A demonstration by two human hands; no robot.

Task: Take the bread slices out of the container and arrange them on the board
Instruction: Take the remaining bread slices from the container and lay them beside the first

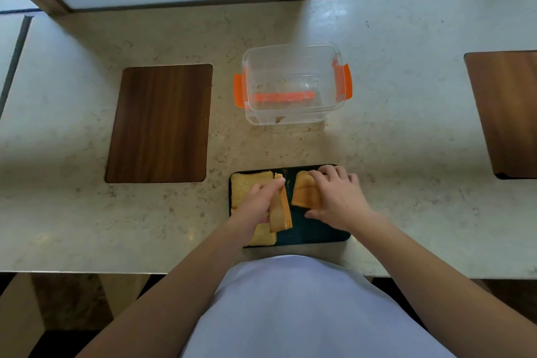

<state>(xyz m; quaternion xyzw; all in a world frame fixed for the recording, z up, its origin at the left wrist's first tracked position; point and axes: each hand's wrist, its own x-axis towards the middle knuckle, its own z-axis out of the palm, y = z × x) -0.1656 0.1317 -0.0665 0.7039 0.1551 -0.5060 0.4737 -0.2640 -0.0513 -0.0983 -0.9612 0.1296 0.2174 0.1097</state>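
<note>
A dark board (313, 234) lies at the counter's near edge. One bread slice (247, 186) rests flat on its far left corner, another (264, 237) at its near left. My left hand (258, 202) grips a slice (281, 209) tilted up on edge above the board's middle. My right hand (338, 197) rests on a small stack of slices (305, 192) on the board's right half. Behind the board stands the clear container (293, 83) with orange clips, holding no bread that I can see.
A dark wooden inlay (159, 123) is set into the marble counter at the left, and a second wooden board (508, 113) lies at the right edge. A window frame runs along the back. My torso is close to the counter's front edge.
</note>
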